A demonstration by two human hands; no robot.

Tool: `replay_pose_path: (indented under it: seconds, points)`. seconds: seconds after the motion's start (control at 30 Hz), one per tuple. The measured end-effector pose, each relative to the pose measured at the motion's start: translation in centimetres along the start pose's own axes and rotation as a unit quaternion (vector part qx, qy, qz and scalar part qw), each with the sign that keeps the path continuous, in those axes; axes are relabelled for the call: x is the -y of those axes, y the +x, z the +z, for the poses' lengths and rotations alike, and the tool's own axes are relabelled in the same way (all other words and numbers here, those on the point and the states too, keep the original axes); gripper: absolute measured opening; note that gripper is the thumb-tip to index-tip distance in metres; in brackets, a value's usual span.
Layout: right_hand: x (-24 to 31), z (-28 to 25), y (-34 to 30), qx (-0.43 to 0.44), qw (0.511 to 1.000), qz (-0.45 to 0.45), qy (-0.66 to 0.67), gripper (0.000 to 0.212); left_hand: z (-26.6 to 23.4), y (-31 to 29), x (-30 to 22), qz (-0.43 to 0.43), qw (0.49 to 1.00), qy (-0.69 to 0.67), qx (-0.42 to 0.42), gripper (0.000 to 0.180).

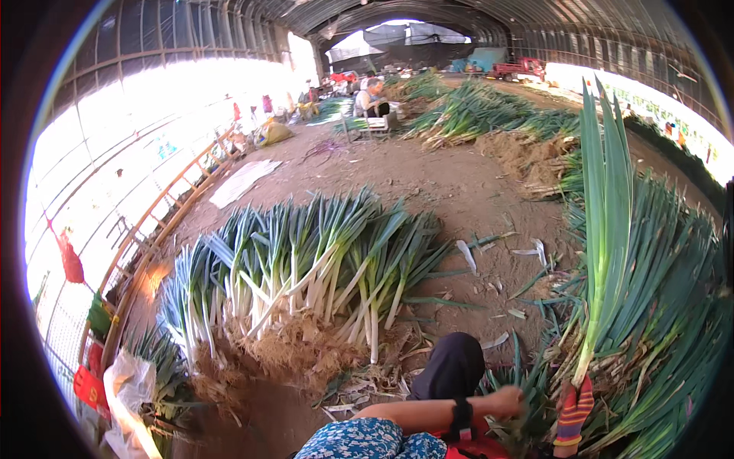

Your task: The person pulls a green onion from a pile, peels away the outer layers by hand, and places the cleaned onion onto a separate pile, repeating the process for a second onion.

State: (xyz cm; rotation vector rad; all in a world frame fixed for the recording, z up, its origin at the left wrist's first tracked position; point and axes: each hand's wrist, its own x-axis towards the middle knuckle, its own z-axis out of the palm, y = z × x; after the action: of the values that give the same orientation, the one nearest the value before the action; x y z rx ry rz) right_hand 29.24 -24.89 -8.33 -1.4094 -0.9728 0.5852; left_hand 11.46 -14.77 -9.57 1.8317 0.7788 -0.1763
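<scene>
Tall curved walls and a round roof (413, 12) make a long shed, with bright light coming in at both sides. Its floor (367, 164) is brown dirt with bits of leaf and peel on it. Near the left wall lie a white sheet (243, 182) and a yellow sack (273, 132), and a red bag (70, 256) hangs nearer. Far back, another person (370, 99) sits low beside a long heap (489, 107) of green leaves. A red cart (520, 69) is farther off.

On the right side, one big leek (604, 222) points straight up, with its green leaves at the top. The person's right grip (573, 413), in a striped glove (569, 430), is closed around its low end. Behind it is a big pile (680, 260) of more leeks. It is hard to tell if the held one touches them.

The left grip (505, 402) is near the right one, but apart from it. Its fingers look curled and blurry, so one cannot tell if it holds anything. A black band (462, 418) is around that wrist, just beside a dark knee (451, 363).

Ahead and to the left, a row (306, 260) of leeks stands and leans close together. Their brown roots (302, 344) are on the near side.
</scene>
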Motion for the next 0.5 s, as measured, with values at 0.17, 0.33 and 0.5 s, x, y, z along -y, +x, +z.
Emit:
replay_pose_path:
  seconds: [0.17,0.33,0.5]
  points:
    - [-2.7,1.6,-1.4,0.028,0.967,-0.132,-0.216,0.037,-8.8,-3.9,-5.0,0.325,0.802,-0.473,-0.163,0.060]
    - [-4.8,3.8,-3.2,0.130,0.968,-0.003,-0.215,0.037,-9.6,-4.7,-2.4,0.159,0.769,-0.580,-0.217,0.037]
    - [6.8,8.3,0.2,0.151,0.973,0.046,0.169,0.041,-7.7,-5.4,-2.0,0.167,0.810,-0.546,-0.134,0.034]
